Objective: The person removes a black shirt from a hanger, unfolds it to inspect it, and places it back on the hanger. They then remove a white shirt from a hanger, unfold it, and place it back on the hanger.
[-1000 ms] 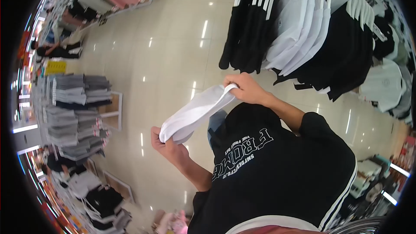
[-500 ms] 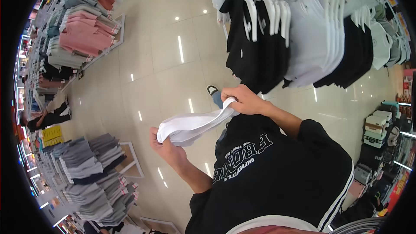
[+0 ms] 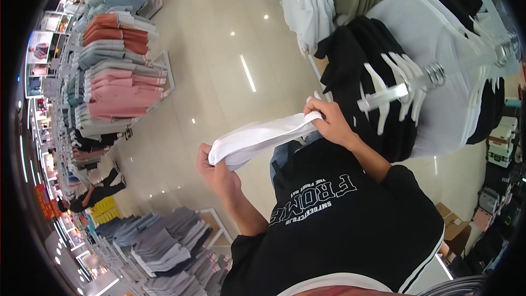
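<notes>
In shop aisle, beside hanging rack: white garment stretched between hands (apart). Left hand, right hand each clamp one end. Looks light, floppy; grip bunched ends.

Both hands grip a folded white garment: left hand at one end, right hand at the other, just beside a rack of hung shirts.

Rack: black and white shirts hang on white hangers from a metal rail.
Shelves: folded pink, orange and grey clothes.
Floor: glossy beige tiles.
</notes>
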